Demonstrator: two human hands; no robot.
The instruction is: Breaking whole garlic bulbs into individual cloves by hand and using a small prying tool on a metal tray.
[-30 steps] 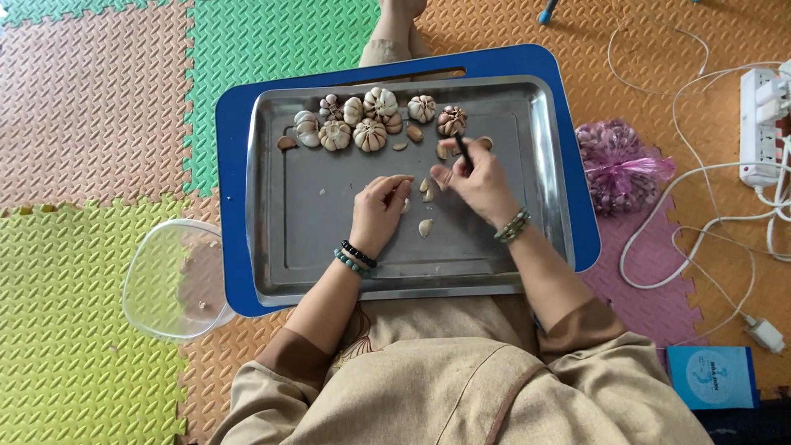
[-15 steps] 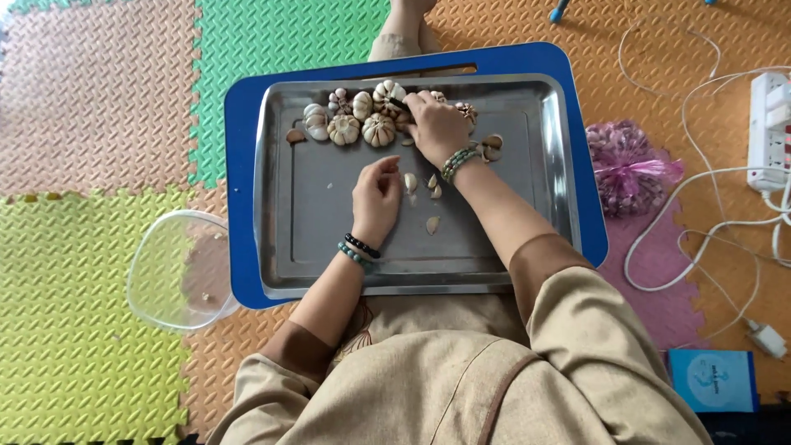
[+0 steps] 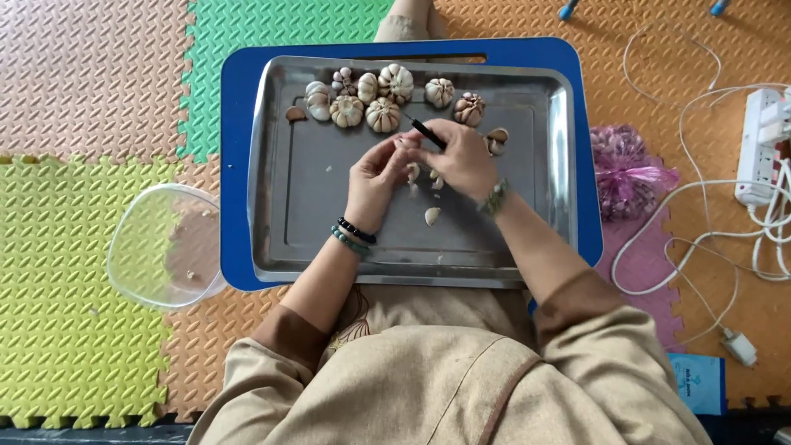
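At frame centre, the left hand pinches a garlic clove; the right hand grips a thin black knife. Ribbed papery garlic bulbs line the shiny steel tray's top. A clear plastic bowl sits left.

You view the scene under bright, even, diffuse light. Shadows are soft and short beneath both hands. The steel tray shows mild glare along its left and right rims and a dull sheen on its base. Focus is sharp at the tray centre. Slight softness appears toward the frame corners.
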